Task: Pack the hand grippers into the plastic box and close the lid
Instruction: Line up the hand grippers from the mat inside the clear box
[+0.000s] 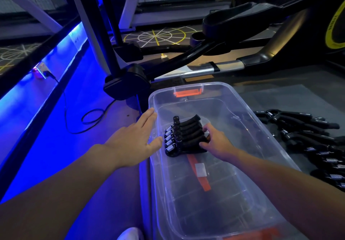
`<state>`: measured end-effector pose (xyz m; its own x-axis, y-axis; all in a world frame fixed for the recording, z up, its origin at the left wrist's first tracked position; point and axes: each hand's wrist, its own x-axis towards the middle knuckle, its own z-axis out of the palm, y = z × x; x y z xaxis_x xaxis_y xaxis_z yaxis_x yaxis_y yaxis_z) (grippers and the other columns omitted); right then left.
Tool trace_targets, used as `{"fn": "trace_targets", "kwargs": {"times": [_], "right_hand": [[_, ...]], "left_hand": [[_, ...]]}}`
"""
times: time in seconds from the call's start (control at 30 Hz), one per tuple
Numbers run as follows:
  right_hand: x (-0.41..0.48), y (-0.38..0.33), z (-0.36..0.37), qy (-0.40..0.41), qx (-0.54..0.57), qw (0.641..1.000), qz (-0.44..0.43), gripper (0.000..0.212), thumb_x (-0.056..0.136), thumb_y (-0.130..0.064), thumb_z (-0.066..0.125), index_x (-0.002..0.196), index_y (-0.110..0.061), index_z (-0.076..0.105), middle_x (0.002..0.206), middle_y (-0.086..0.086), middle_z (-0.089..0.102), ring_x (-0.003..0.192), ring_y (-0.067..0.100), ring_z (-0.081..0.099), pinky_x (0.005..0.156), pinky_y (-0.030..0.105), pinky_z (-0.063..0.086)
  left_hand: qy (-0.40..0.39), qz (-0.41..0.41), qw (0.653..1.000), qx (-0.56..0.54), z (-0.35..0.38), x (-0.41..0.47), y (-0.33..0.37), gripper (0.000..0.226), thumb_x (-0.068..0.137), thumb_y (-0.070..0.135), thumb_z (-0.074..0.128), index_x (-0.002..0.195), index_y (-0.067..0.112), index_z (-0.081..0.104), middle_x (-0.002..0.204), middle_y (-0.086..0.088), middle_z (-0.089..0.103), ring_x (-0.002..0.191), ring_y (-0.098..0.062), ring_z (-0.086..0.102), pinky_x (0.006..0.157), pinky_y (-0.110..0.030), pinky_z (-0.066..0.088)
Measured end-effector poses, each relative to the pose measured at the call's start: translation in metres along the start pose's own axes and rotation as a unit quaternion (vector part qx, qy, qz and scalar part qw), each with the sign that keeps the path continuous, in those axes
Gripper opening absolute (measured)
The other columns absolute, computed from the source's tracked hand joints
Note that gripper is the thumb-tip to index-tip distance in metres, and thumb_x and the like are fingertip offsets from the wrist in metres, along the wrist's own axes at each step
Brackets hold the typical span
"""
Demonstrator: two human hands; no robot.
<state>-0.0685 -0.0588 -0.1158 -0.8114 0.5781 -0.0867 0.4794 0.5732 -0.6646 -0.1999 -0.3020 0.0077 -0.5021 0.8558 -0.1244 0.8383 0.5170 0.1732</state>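
the right grip (214, 141) is pinching the stacked hand grippers (183, 137) mid-frame inside the plastic box (224, 202), handles pointing right. the left grip (136, 139) is lying spread at its left wall. the loose grippers (308, 137) are lying at the right edge of the frame, nearer the right grip.

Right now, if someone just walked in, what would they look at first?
Probably the glowing blue light along the floor on the left. Next comes the clear plastic box in the middle, where the right hand grips a stack of black hand grippers and the left hand lies flat at the box's left rim. A pile of loose grippers lies on the floor to the right.
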Motion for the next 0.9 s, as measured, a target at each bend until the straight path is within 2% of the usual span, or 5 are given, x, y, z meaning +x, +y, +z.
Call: {"fn": "trace_targets", "kwargs": {"times": [0.17, 0.33, 0.47, 0.6, 0.9], "right_hand": [[-0.005, -0.015, -0.020, 0.011, -0.067, 0.998, 0.017, 0.036, 0.079, -0.015, 0.065, 0.110, -0.016, 0.047, 0.084, 0.000, 0.058, 0.083, 0.027, 0.059, 0.066, 0.031, 0.041], [-0.024, -0.050, -0.068, 0.099, -0.003, 0.995, -0.030, 0.022, 0.081, -0.014, 0.064, 0.102, -0.014, 0.057, 0.082, 0.003, 0.063, 0.076, 0.019, 0.055, 0.064, 0.029, 0.040], [-0.047, -0.061, -0.125, 0.195, 0.123, 0.970, -0.081, 0.012, 0.087, -0.011, 0.060, 0.087, -0.023, 0.060, 0.069, 0.000, 0.063, 0.057, 0.013, 0.055, 0.055, 0.030, 0.048], [-0.061, -0.018, -0.170, 0.282, 0.147, 0.948, -0.021, 0.015, 0.085, -0.012, 0.057, 0.081, -0.026, 0.059, 0.067, 0.002, 0.063, 0.058, 0.017, 0.053, 0.056, 0.031, 0.043], [-0.096, 0.135, -0.129, 0.207, 0.096, 0.947, 0.228, 0.009, 0.083, -0.016, 0.069, 0.090, -0.011, 0.067, 0.077, 0.004, 0.063, 0.077, 0.020, 0.058, 0.068, 0.026, 0.043]], "left_hand": [[0.066, 0.014, 0.996, 0.060, -0.013, 0.018, 0.018, 0.083, 0.075, 0.062, 0.015, 0.148, 0.023, 0.019, 0.146, 0.000, 0.034, 0.127, -0.025, 0.040, 0.101, -0.042, 0.037], [0.142, 0.037, 0.987, 0.064, -0.031, 0.041, 0.065, 0.059, 0.090, 0.045, 0.031, 0.144, 0.020, 0.029, 0.135, -0.003, 0.048, 0.126, -0.026, 0.041, 0.102, -0.044, 0.033], [0.153, 0.098, 0.983, 0.026, -0.042, 0.051, 0.114, 0.062, 0.083, 0.044, 0.027, 0.138, 0.020, 0.039, 0.131, -0.004, 0.052, 0.122, -0.027, 0.047, 0.099, -0.045, 0.039], [0.133, 0.160, 0.978, -0.009, -0.035, 0.054, 0.162, 0.057, 0.086, 0.048, 0.032, 0.135, 0.021, 0.044, 0.135, -0.001, 0.051, 0.123, -0.024, 0.047, 0.101, -0.044, 0.040], [0.032, 0.184, 0.982, 0.000, 0.012, 0.068, 0.217, 0.071, 0.090, 0.067, 0.037, 0.145, 0.022, 0.032, 0.153, 0.005, 0.028, 0.140, -0.016, 0.028, 0.108, -0.043, 0.031]]}}
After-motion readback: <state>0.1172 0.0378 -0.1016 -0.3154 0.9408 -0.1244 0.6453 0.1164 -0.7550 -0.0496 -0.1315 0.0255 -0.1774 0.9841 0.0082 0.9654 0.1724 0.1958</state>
